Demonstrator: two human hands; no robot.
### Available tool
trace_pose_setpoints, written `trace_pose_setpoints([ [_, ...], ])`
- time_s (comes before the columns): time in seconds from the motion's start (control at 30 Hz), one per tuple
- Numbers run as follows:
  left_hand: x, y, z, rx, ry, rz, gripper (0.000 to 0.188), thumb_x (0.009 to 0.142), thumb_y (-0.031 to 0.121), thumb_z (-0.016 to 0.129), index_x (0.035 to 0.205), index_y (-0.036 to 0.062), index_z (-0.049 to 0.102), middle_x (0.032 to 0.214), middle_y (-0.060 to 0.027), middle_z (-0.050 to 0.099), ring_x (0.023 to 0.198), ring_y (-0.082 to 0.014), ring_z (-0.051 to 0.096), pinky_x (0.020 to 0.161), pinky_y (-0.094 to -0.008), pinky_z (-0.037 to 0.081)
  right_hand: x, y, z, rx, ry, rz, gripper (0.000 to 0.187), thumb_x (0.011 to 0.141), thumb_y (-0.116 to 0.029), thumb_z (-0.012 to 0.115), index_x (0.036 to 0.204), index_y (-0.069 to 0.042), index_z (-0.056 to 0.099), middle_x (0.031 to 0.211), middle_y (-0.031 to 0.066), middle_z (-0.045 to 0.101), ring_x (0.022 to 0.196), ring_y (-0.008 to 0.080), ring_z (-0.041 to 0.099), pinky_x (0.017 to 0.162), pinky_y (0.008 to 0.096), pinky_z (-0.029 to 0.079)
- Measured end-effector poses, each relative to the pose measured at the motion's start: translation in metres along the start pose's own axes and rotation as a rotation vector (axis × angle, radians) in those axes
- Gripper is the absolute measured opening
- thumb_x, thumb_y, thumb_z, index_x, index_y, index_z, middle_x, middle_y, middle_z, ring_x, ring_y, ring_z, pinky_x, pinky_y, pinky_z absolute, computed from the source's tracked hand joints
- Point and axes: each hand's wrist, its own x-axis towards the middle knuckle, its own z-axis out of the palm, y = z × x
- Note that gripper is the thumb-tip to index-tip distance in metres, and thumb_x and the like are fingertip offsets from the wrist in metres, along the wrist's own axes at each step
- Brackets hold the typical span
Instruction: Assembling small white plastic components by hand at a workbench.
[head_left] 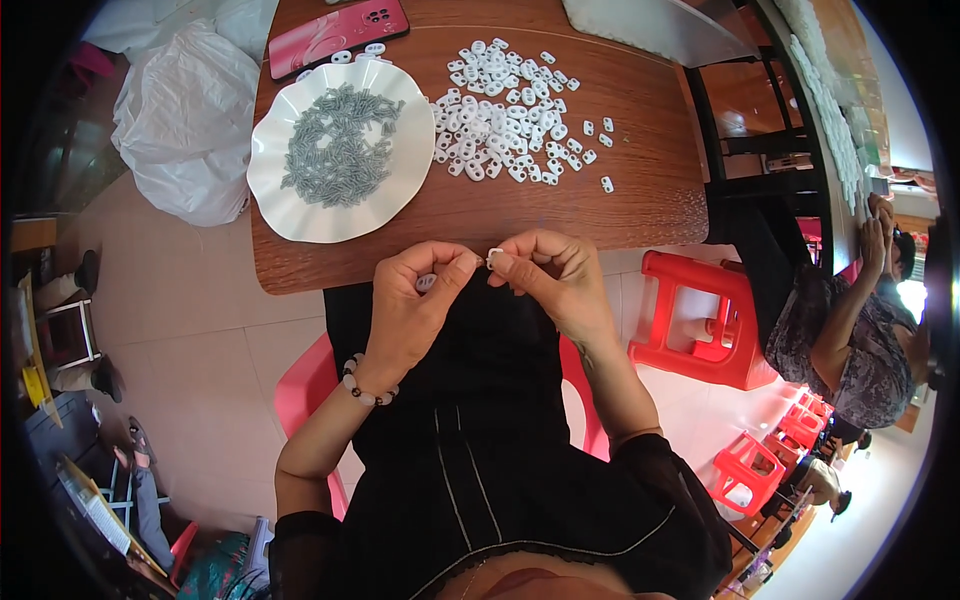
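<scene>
Just off the table's near edge, both hands meet with fingertips almost touching. My right hand (550, 275) pinches a small white two-holed plastic piece (494, 257) between thumb and forefinger. Thumb and forefinger of my left hand (425, 290) are pressed together beside it; whatever sits at their tips is too small to make out. Another white two-holed piece (426, 283) is tucked in the left hand's curled fingers. Beyond the hands, a wavy-rimmed white dish (410, 190) holds a heap of small grey translucent pegs (340, 145). Right of it lies a loose pile of white two-holed pieces (500, 125).
A pink phone (340, 38) lies at the far left of the brown wooden table (640, 120). White plastic bags (190, 130) stand left of it. On the right are a red stool (700, 320) and another person (850, 340) seated at a table.
</scene>
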Motion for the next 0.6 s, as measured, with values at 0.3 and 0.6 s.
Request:
trace_pose_setpoints([
  [0.3,0.0032,-0.0024,0.0056,0.119,0.004,0.086,0.017,0.091,0.015,0.066,0.091,-0.0022,0.070,0.073,0.0020,0.064,0.066,-0.0015,0.051,0.059,-0.0186,0.041,-0.0026,0.0012,-0.0008,-0.119,0.060,-0.111,0.013,0.090,-0.009,0.066,0.091,0.003,0.068,0.078,0.0040,0.069,0.069,0.0057,0.061,0.063,0.0200,0.048],
  [0.6,0.0036,-0.0057,0.0071,0.176,0.010,0.125,0.014,0.090,0.012,0.067,0.089,-0.0019,0.069,0.068,0.0034,0.061,0.060,-0.0007,0.045,0.053,-0.0189,0.036,-0.0041,0.0013,-0.0021,-0.235,0.081,-0.140,0.011,0.088,-0.008,0.066,0.089,0.002,0.069,0.074,0.0030,0.069,0.063,0.0042,0.058,0.057,0.0203,0.046],
])
